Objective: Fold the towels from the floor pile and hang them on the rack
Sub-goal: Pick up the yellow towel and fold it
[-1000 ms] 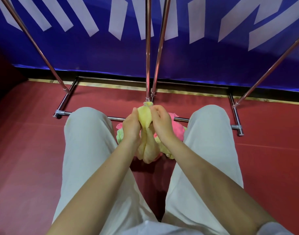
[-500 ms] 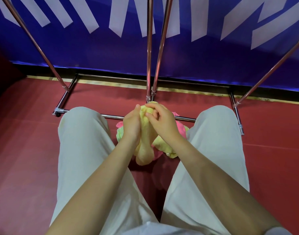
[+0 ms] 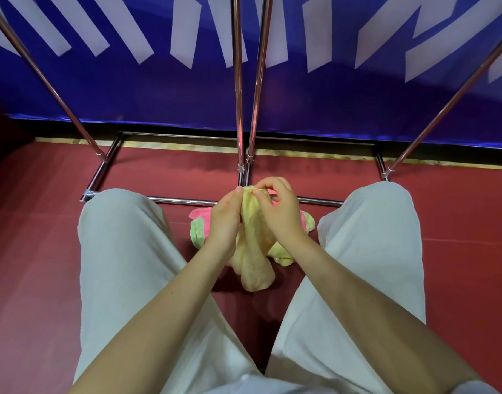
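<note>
Yellow towel (image 3: 255,245) pinched at top by L hand (image 3: 225,223) + R hand (image 3: 281,214), above floor pile (image 3: 200,226).

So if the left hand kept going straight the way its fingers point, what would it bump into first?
Probably the chrome metal rack: the left hand, pinching the crumpled yellow towel, points toward the rack's base joint, though depth is unclear.

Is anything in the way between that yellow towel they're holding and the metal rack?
Nothing visible. Both the left hand and right hand pinch the yellow towel at its top, and the rack bars rise just beyond it with open space between.
</note>
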The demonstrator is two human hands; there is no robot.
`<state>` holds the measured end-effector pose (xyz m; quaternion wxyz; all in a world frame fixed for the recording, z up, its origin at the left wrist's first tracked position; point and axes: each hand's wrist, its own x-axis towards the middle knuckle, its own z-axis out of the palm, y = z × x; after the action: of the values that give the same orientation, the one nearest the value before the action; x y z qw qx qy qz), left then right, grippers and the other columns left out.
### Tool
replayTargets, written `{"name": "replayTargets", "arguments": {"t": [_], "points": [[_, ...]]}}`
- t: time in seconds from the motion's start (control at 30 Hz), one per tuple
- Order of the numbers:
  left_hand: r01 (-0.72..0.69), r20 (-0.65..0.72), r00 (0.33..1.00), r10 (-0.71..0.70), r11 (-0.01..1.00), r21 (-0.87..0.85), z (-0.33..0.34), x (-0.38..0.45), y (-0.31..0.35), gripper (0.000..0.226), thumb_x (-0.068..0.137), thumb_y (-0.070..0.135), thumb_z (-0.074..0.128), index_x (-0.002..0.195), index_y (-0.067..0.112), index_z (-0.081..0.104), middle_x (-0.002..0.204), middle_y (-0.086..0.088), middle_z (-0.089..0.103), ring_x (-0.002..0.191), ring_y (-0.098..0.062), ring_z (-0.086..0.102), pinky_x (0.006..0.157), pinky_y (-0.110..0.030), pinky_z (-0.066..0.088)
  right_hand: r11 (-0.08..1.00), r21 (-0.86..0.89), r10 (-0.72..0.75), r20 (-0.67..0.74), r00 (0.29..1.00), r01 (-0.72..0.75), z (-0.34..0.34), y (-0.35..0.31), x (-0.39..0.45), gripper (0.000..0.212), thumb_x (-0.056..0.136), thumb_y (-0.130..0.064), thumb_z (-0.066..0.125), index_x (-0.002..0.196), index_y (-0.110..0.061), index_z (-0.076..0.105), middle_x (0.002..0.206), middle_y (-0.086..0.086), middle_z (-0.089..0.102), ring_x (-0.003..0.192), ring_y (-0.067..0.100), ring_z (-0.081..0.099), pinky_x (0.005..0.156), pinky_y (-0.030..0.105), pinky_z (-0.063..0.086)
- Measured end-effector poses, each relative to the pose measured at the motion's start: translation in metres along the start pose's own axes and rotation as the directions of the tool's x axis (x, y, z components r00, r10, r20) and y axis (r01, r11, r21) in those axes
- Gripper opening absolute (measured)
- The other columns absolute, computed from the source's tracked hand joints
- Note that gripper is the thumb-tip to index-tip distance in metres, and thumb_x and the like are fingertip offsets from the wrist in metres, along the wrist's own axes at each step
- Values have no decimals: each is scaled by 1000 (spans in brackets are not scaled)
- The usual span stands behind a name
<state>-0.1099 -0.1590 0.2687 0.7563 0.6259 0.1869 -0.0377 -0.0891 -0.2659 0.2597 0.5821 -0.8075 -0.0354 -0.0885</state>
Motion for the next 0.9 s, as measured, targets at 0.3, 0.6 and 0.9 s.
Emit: {"name": "replayTargets", "arguments": {"t": [0.3,0.6,0.9], "points": [[-152,107,984,141,983,107,1,-4,-1,26,93,33,56,111,20,70,119,3,68,118,-15,60,105,-41,45,997,53,64,-8,998,-64,-7,-5,0,8,85,-11,65,82,-18,65,93,1,57,85,0,55,74,22,47],[-270,-28,960,277,950,157,-6,3,8,21,100,9,44,107,17,62,99,8,64,90,2,58,84,-17,44,996,43,68,242,968,-81,-3,-4,7,28,92,-23,56,119,-19,61,114,-4,60,93,-1,56,86,12,43],[-349,0,933,359,909,228,-24,10,20,25,98,3,38,92,21,55,91,7,56,84,-6,51,80,-16,41,995,-99,18,390,921,23,3,6,3,16,84,-32,54,84,-16,54,86,-9,59,85,3,53,78,28,41]]}}
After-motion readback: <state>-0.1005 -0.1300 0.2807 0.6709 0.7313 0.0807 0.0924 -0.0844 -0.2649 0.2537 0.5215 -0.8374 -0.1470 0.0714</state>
